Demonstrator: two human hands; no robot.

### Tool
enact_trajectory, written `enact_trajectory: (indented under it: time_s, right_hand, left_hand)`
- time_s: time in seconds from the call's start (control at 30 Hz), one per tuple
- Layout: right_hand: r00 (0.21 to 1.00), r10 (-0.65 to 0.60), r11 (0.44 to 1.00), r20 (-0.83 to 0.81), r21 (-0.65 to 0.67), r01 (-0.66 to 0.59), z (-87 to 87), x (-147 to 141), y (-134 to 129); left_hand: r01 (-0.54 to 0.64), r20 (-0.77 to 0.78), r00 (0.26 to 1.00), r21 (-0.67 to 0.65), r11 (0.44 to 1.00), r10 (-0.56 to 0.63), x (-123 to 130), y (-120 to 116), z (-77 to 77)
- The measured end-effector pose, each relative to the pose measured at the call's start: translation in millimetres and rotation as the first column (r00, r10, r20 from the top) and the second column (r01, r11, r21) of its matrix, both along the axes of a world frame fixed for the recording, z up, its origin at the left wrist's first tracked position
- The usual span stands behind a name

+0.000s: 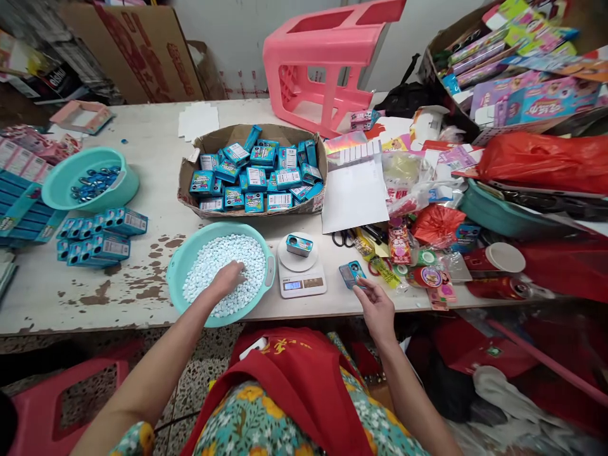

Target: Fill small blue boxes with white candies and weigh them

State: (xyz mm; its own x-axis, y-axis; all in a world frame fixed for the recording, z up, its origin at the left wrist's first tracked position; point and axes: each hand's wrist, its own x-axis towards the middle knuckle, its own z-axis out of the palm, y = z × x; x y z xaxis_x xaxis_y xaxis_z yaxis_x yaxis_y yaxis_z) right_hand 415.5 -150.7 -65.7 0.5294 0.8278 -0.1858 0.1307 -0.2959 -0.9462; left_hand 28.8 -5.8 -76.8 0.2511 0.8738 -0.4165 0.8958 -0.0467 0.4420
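My left hand reaches into a turquoise basin of small white candies. Its fingers are bent together and their tips sink among the candies, so what they hold is hidden. Thumb and fingers of my right hand grip a small blue tin by its near edge, low over the table. Between my hands stands a white kitchen scale, its display lit. Another small blue tin rests on the scale's round plate.
Behind the basin, a cardboard tray holds many blue boxes. Leftward are a second turquoise basin with shiny blue pieces and rows of blue boxes. Scissors, paper and packaging crowd the right. A pink stool lies behind.
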Motion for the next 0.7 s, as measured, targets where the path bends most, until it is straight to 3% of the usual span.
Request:
enact_trajectory:
  time_s: [0.1,0.17,0.2,0.27,0.3,0.33,0.37,0.4,0.53,0.63,0.7]
  right_hand:
    - [1.000,0.002,1.000,-0.016,-0.016,-0.002,-1.8,1.1,0.0]
    - [1.000,0.007,1.000,-0.021,-0.021,-0.007,-2.4,1.6,0.9]
    - [1.000,0.011,1.000,-0.024,-0.019,-0.011,-2.6,1.8,1.7]
    - [0.999,0.017,1.000,-0.034,-0.009,-0.017,-2.8,1.8,4.5]
    - [0.999,0.019,1.000,-0.039,-0.004,-0.019,-3.0,1.6,6.5]
    - [0.999,0.020,1.000,-0.045,0.001,-0.020,-3.2,1.3,8.7]
    - [0.998,0.023,1.000,-0.050,0.005,-0.023,-3.6,0.9,11.2]
    - [0.998,0.030,1.000,-0.055,0.009,-0.030,-4.0,0.3,13.6]
    - [0.995,0.063,0.998,-0.083,0.023,-0.061,-6.0,-2.6,21.6]
    - [0.992,0.069,0.997,-0.110,0.027,-0.066,-6.1,-5.3,22.7]
    - [0.990,0.072,0.997,-0.121,0.030,-0.069,-5.3,-6.0,20.5]
  left_hand:
    - [-0.053,0.043,0.998,-0.011,0.999,0.053,-7.6,1.6,5.5]
    - [-0.202,0.200,0.957,-0.067,0.977,0.212,-17.2,-0.2,10.6]
    - [-0.308,0.328,0.883,-0.135,0.942,0.336,-21.9,-2.0,12.9]
    - [-0.473,0.554,0.599,-0.337,0.814,0.578,-28.2,-6.0,16.6]
    - [-0.510,0.605,0.457,-0.422,0.749,0.652,-28.5,-7.4,18.1]
    - [-0.521,0.616,0.392,-0.464,0.716,0.684,-26.7,-7.7,19.8]
    - [-0.520,0.605,0.394,-0.473,0.711,0.692,-22.4,-6.7,21.9]
    - [-0.511,0.584,0.441,-0.462,0.725,0.682,-16.0,-4.1,24.9]
    - [-0.346,0.519,0.682,-0.393,0.852,0.516,28.3,20.6,46.1]
    - [-0.058,0.384,0.918,-0.105,0.993,0.094,73.4,45.9,63.0]
    - [0.130,0.199,0.969,0.079,0.988,-0.144,102.8,60.7,67.4]
